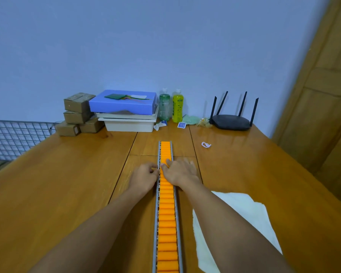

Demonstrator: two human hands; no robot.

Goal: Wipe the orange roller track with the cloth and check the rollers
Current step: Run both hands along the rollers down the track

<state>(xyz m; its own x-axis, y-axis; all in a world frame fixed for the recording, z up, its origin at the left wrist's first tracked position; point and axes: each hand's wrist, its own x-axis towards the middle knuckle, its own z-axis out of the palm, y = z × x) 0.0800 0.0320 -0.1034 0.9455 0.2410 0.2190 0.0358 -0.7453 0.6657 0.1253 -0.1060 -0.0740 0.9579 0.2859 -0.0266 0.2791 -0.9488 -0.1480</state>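
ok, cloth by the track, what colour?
White; the cloth shows best in head view, right of the roller track.

A: Back edge of the table (pixel 57 174), left to right?

B: Cardboard boxes (pixel 78 113) stacked at the left corner. Just beside them, a blue box (pixel 122 104) sits on two stacked white trays (pixel 129 123). A green card (pixel 114 96) lies on its lid.

A: Next?

B: Green bottle (pixel 164 105) and yellow bottle (pixel 177 106), both upright, side by side against the wall (pixel 146 46). Small blue sachet (pixel 181 125) at the yellow bottle's foot. Further right, a black router (pixel 231 122) with four antennas up.

A: Anything loose?

B: A white loop (pixel 206 144) lies alone on the wood, nearer than the router.

A: Surroundings?

B: Wire grid (pixel 14 134) beyond the table's left edge. Wooden door (pixel 323 95) on the right.
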